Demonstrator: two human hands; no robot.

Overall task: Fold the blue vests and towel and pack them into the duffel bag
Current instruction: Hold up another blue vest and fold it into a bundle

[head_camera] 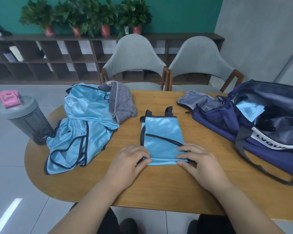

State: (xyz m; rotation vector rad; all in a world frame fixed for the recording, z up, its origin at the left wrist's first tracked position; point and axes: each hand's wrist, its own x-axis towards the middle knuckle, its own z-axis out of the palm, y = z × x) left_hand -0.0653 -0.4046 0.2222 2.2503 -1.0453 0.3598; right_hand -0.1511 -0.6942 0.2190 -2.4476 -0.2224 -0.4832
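**A:** Head view, the only one we have. Where's the work?

**B:** A half-folded vest (161, 132) lies flat in the middle of the bench (159, 188), straps pointing away from the person. The left hand (132, 159) pinches its near left corner and the right hand (194, 159) pinches the near right corner, fingers curled over the hem.

**A:** And the rest of the load?

**B:** A pile of vests (85, 122) lies crumpled on the left of the bench, with the towel (120, 103) bunched against its far side. The duffel bag (243, 122) sits open on the right, and a packed vest (249, 109) shows inside it.

**A:** What could spoil the next fold?

**B:** My guess is the fabric. It looks slick and shiny, so if one hand lifts ahead of the other, the layers could slide and the fold open out. The loose straps might also flop outside the bundle.

**A:** Anything beyond the vest itself?

**B:** The pile hangs over the bench's left edge beside a bottle (29, 119). A careless tug there could drag vests off or knock the bottle.
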